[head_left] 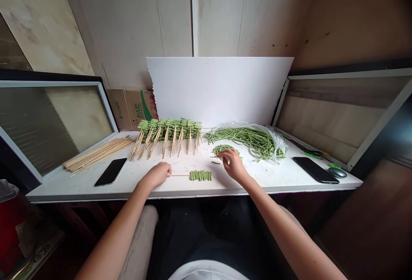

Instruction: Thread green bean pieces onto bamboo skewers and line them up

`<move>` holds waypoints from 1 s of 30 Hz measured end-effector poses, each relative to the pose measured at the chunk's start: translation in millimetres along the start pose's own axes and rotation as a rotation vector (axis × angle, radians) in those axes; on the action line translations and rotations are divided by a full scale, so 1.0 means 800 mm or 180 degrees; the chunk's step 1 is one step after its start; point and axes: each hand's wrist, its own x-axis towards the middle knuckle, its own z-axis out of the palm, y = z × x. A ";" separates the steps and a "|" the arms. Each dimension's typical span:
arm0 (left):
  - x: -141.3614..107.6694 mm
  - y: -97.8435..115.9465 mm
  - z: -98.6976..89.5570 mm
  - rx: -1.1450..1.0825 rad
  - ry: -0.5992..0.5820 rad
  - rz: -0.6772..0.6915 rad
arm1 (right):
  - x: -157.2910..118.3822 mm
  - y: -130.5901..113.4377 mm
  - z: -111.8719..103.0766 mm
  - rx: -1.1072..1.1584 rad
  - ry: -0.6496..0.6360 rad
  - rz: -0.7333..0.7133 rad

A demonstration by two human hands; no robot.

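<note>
My left hand (158,174) is closed around the bare end of a wooden skewer (179,175), low over the front of the table. Several short green bean pieces (201,175) sit side by side along the skewer's other end. My right hand (232,164) hovers at a small pile of cut bean pieces (222,148), its fingers curved and apart, with no piece visibly held. It partly covers the pile. One loose bean piece (215,162) lies just left of its fingertips.
Stacked bean skewers (170,127) stand at the back left, beside loose bare skewers (96,153). Long whole beans (251,138) lie in a clear plastic bag at the back right. Phones rest left (111,171) and right (314,169). A white board (219,91) stands behind.
</note>
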 end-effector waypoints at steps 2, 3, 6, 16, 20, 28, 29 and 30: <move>0.001 0.001 0.004 0.0021 0.0036 0.0024 | 0.001 0.001 -0.002 0.0030 0.0041 -0.0019; 0.001 0.001 0.005 0.0025 0.0056 0.0022 | 0.001 0.001 -0.003 0.0044 0.0063 -0.0030; 0.002 -0.001 0.004 -0.0008 0.0156 0.0006 | 0.002 0.005 -0.006 0.0093 0.0149 -0.0009; 0.012 -0.025 -0.013 -0.1140 0.0982 0.0041 | 0.000 0.031 -0.008 0.0170 0.0309 0.0411; 0.025 -0.033 -0.014 -0.1868 0.1469 -0.0160 | -0.002 0.029 -0.002 0.0186 0.0153 0.0353; 0.032 -0.059 -0.034 -0.2874 0.1965 -0.0426 | 0.004 0.019 0.000 0.0360 0.0023 0.0468; 0.033 -0.064 -0.042 -0.2926 0.1999 -0.0450 | 0.004 0.017 0.002 0.0382 -0.0020 0.0465; 0.035 -0.071 -0.050 -0.2955 0.2035 -0.0480 | 0.004 0.016 0.003 0.0397 -0.0066 0.0448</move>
